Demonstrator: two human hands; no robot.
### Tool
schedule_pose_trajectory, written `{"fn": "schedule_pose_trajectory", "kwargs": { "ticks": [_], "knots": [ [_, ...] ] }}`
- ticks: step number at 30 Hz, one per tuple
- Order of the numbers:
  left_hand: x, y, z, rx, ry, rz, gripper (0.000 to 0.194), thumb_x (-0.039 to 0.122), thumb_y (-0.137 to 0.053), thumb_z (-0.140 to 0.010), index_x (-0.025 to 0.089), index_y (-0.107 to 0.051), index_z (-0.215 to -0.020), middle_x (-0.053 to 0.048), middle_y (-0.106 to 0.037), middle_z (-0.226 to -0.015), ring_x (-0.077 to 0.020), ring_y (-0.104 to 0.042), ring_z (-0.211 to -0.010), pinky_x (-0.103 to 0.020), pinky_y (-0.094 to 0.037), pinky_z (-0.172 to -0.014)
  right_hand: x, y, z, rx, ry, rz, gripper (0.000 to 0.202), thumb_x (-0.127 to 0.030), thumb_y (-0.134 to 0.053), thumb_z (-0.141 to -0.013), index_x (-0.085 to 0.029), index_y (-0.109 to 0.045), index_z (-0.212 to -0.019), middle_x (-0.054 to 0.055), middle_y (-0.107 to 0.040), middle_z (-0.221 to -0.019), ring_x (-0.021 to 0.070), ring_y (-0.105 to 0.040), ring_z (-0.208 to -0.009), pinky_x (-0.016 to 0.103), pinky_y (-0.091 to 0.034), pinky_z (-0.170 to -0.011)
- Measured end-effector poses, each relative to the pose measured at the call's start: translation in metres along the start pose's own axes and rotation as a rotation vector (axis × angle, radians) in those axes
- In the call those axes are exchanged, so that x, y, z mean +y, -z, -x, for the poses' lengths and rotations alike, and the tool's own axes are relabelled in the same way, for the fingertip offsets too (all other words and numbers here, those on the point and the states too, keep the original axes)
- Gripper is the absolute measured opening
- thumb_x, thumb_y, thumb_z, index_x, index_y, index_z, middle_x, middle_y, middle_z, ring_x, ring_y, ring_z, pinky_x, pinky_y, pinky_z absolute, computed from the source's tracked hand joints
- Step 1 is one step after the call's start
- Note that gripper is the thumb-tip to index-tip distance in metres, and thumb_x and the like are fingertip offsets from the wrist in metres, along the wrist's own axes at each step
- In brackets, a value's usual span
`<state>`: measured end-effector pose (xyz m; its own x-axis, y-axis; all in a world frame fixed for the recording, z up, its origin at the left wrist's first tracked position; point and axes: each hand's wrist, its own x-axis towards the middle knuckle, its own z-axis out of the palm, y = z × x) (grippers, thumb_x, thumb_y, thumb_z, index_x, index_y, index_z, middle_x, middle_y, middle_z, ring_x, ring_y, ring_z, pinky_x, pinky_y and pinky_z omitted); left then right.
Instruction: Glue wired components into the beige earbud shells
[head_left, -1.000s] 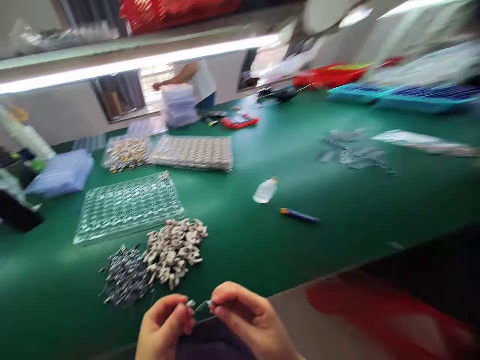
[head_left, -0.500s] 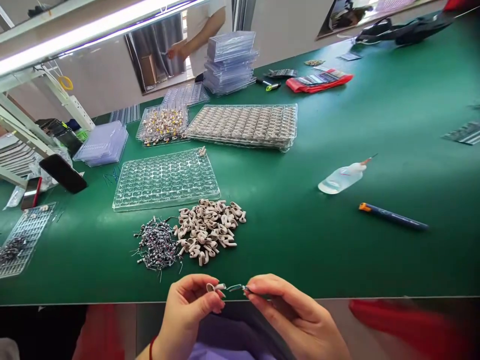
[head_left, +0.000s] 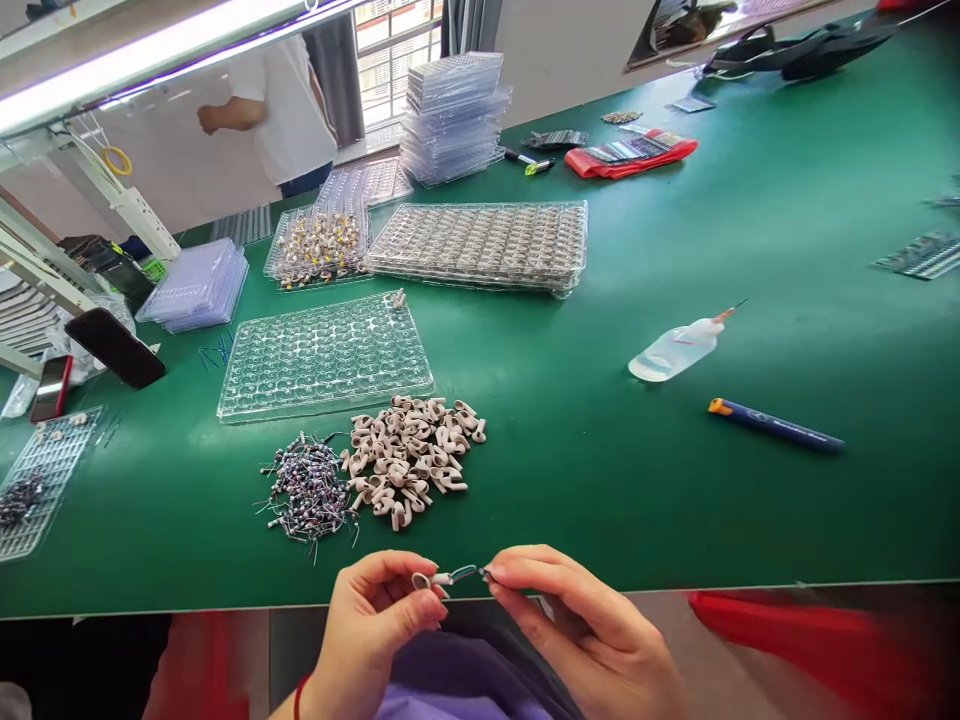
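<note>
My left hand (head_left: 367, 622) pinches a small beige earphone-like shell (head_left: 421, 581) between thumb and fingertips, its round opening towards the left and its narrow stem towards the right. My right hand (head_left: 592, 625) grips the far end of a thin dark-green wire pair (head_left: 465, 571), with the part inside the fingertips mostly hidden. The wire tips meet the end of the shell's stem; how far they go in, I cannot tell. Just beyond my hands lie a heap of similar beige shells (head_left: 412, 455) and a heap of small dark wired components (head_left: 309, 490).
A clear compartment tray (head_left: 326, 355) lies behind the heaps. Beyond it are filled trays (head_left: 487, 245) and stacked clear trays (head_left: 450, 120). To the right rest a squeeze bottle (head_left: 675, 350) and a blue pen-like tool (head_left: 776, 425). A person (head_left: 277, 110) stands in the background.
My hands have come slightly closer, bringing the wire tips from just apart to the shell's stem. The view has shifted a little. The person behind has moved left.
</note>
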<state>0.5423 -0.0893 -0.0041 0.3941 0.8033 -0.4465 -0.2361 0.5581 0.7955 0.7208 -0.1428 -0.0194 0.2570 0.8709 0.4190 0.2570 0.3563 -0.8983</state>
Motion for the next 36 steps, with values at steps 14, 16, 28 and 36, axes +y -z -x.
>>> {"fn": "schedule_pose_trajectory", "kwargs": {
  "ticks": [14,16,28,36],
  "knots": [
    [0.0002,-0.0001,-0.0013,-0.01,0.011,-0.018,0.027,0.028,-0.088,-0.059,0.016,-0.076,-0.08,-0.002,-0.07,-0.067,-0.0068,-0.059,-0.058,-0.017,-0.048,-0.059,-0.0015,0.0013,-0.0018,0.002,0.066,0.061,0.026,-0.003,-0.06,-0.083,-0.023,-0.066,-0.097,0.002,-0.068,-0.084,0.0124,-0.066,-0.073,0.017,-0.056,-0.065],
    [0.0004,-0.0007,-0.0014,-0.01,0.015,-0.015,0.028,0.028,-0.088,-0.058,0.016,-0.076,-0.08,-0.002,-0.07,-0.067,-0.0067,-0.059,-0.057,-0.017,-0.048,-0.059,-0.0027,0.0013,-0.0019,-0.002,0.071,0.063,0.026,-0.003,-0.06,-0.082,-0.023,-0.066,-0.096,0.002,-0.068,-0.083,0.0124,-0.066,-0.071,0.017,-0.056,-0.064],
    [0.0029,-0.0043,0.001,-0.078,-0.022,-0.034,0.022,0.025,-0.086,-0.062,0.018,-0.075,-0.08,-0.001,-0.071,-0.07,-0.0072,-0.061,-0.063,-0.016,-0.048,-0.063,-0.0048,0.0025,-0.0003,-0.062,0.074,0.055,0.023,-0.007,-0.06,-0.084,-0.024,-0.064,-0.1,0.002,-0.069,-0.084,0.0123,-0.068,-0.073,0.016,-0.056,-0.067],
    [0.0029,-0.005,0.0007,-0.12,-0.1,-0.123,0.019,0.022,-0.083,-0.066,0.021,-0.076,-0.083,0.0,-0.07,-0.071,-0.0076,-0.061,-0.067,-0.015,-0.048,-0.065,-0.0062,0.0017,-0.0033,-0.085,0.035,0.061,0.011,-0.015,-0.061,-0.088,-0.024,-0.065,-0.094,0.0,-0.071,-0.078,0.0116,-0.068,-0.068,0.015,-0.056,-0.065]
  ]
}}
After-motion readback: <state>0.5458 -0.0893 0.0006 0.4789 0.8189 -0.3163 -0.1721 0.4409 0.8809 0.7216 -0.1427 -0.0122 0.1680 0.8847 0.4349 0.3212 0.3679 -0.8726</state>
